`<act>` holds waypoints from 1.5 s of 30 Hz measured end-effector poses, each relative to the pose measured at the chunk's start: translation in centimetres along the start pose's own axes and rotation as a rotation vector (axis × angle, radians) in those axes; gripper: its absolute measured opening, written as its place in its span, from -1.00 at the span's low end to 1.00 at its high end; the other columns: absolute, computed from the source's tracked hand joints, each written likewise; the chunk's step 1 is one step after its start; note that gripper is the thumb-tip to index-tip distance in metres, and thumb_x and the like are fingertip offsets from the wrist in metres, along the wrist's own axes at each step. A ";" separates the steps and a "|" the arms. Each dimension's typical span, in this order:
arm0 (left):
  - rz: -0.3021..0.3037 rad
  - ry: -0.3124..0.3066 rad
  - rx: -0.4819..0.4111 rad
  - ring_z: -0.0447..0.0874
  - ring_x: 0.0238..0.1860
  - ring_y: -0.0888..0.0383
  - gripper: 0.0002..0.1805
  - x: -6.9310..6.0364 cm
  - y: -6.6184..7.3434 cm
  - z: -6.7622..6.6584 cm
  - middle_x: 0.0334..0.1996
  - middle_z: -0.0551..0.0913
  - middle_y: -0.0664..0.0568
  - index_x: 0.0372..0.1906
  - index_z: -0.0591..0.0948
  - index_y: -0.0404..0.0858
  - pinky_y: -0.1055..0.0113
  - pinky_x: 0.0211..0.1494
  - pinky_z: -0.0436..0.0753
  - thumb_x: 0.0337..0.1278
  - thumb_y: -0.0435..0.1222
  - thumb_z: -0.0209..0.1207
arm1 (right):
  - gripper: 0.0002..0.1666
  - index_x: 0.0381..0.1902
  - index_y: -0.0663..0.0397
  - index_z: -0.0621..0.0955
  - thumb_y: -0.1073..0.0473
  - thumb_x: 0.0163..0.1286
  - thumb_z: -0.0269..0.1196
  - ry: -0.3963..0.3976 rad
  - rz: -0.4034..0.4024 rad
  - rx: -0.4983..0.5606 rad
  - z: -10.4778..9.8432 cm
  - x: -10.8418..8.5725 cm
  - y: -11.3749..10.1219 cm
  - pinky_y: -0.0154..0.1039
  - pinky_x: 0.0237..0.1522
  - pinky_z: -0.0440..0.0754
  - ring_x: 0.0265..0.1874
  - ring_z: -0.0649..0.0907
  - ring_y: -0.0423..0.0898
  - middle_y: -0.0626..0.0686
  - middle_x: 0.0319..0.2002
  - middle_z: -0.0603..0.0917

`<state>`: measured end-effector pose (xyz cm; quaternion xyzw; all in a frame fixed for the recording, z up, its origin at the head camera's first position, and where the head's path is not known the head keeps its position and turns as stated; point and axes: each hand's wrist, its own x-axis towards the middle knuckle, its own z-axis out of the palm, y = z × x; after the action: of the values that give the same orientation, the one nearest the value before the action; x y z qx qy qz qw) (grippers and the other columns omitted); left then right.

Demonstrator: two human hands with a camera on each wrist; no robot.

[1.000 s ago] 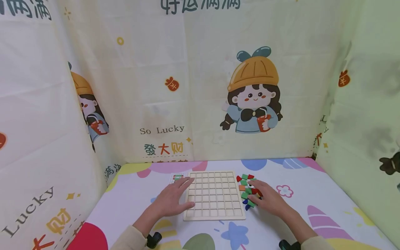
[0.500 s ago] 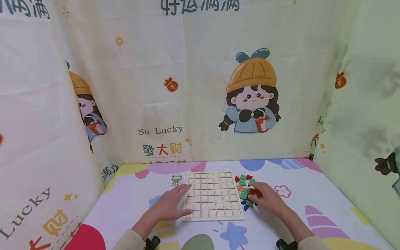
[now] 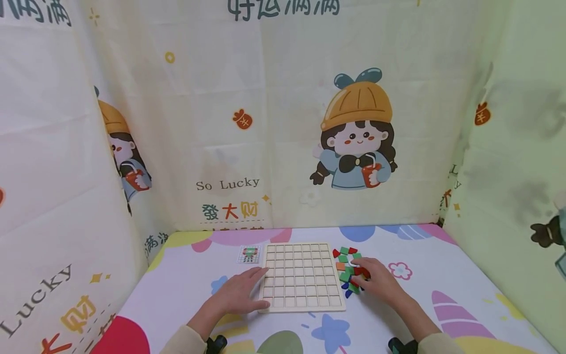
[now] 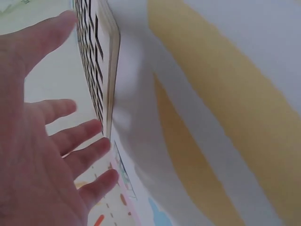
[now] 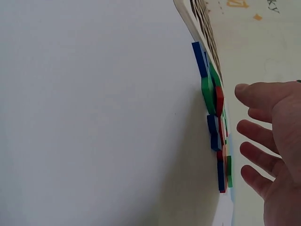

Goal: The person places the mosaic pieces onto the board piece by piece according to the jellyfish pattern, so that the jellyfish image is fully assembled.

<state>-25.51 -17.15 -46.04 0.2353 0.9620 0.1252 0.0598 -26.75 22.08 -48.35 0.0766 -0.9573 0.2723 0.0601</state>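
A pale wooden board (image 3: 305, 277) with a grid of square cells lies in the middle of the table. At its left edge my left hand (image 3: 238, 292) is spread, fingertips and thumb by the rim; in the left wrist view its fingers (image 4: 84, 134) hold nothing. Small flat pieces in green, red, blue, orange and white, such as a green piece (image 3: 343, 250), lie in a cluster right of the board. Over them hovers my right hand (image 3: 382, 281), partly hiding them. The right wrist view has its loosely bent fingers (image 5: 261, 157) apart from a green piece (image 5: 208, 94).
A small card (image 3: 249, 254) with a green and red figure on a grid lies beyond my left hand, beside the board's far left corner. A patterned cloth (image 3: 393, 314) covers the table. Printed fabric walls (image 3: 283, 147) stand at the back and both sides.
My left hand has drawn back slightly from over the board toward its left edge, uncovering more of the card. My right hand stays over the pieces almost unmoved.
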 end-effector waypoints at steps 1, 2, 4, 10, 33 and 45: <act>-0.003 -0.006 0.001 0.35 0.37 -0.12 -0.01 0.0 -0.1 0.1 0.42 0.32 -0.06 0.47 0.21 -0.07 -0.17 0.33 0.41 -0.03 0.29 0.22 | -0.49 0.13 0.03 0.60 0.09 0.21 0.37 0.000 0.002 -0.001 0.0 0.0 0.0 0.16 0.16 0.56 0.22 0.50 0.19 0.15 0.16 0.60; -0.006 -0.012 0.004 0.35 0.38 -0.12 0.00 0.1 -0.2 0.2 0.42 0.32 -0.06 0.48 0.21 -0.07 -0.17 0.33 0.41 -0.04 0.30 0.21 | -0.50 0.13 0.03 0.61 0.11 0.21 0.37 0.002 0.005 -0.005 0.0 0.0 0.1 0.16 0.16 0.57 0.21 0.50 0.19 0.15 0.15 0.61; -0.007 -0.022 0.011 0.35 0.38 -0.12 0.01 0.1 -0.4 0.3 0.42 0.32 -0.06 0.48 0.21 -0.07 -0.16 0.34 0.41 -0.04 0.31 0.21 | -0.51 0.12 0.04 0.61 0.13 0.21 0.37 0.007 0.024 -0.007 -0.1 0.0 0.2 0.14 0.13 0.59 0.19 0.51 0.18 0.15 0.14 0.61; 0.012 -0.033 0.018 0.35 0.38 -0.12 0.02 0.2 -0.5 0.6 0.42 0.32 -0.07 0.46 0.23 -0.12 -0.15 0.33 0.42 -0.05 0.33 0.20 | -0.57 0.06 0.00 0.65 0.16 0.20 0.38 0.029 0.040 -0.020 -0.1 0.0 0.9 0.11 0.09 0.63 0.15 0.53 0.15 0.13 0.09 0.63; -0.040 -0.057 -0.007 0.29 0.41 -0.14 0.01 0.5 -0.1 0.7 0.43 0.29 -0.11 0.41 0.32 -0.23 -0.16 0.37 0.37 -0.08 0.28 0.26 | -0.74 -0.23 -0.17 0.73 0.11 0.06 0.47 -0.021 -0.023 -0.032 0.6 -0.1 1.2 0.00 0.07 0.57 -0.18 0.53 -0.17 -0.21 -0.30 0.66; -0.030 -0.055 -0.031 0.29 0.41 -0.15 0.02 0.6 -0.3 0.7 0.44 0.28 -0.12 0.41 0.33 -0.24 -0.16 0.36 0.37 -0.12 0.27 0.30 | -0.75 -0.23 -0.12 0.73 0.15 0.07 0.47 0.008 -0.015 -0.027 1.1 0.1 0.8 -0.10 -0.05 0.61 -0.28 0.50 -0.21 -0.19 -0.36 0.63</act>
<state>-26.05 -16.94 -46.81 0.2234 0.9613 0.1327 0.0919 -27.01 22.14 -49.64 0.0818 -0.9601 0.2590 0.0672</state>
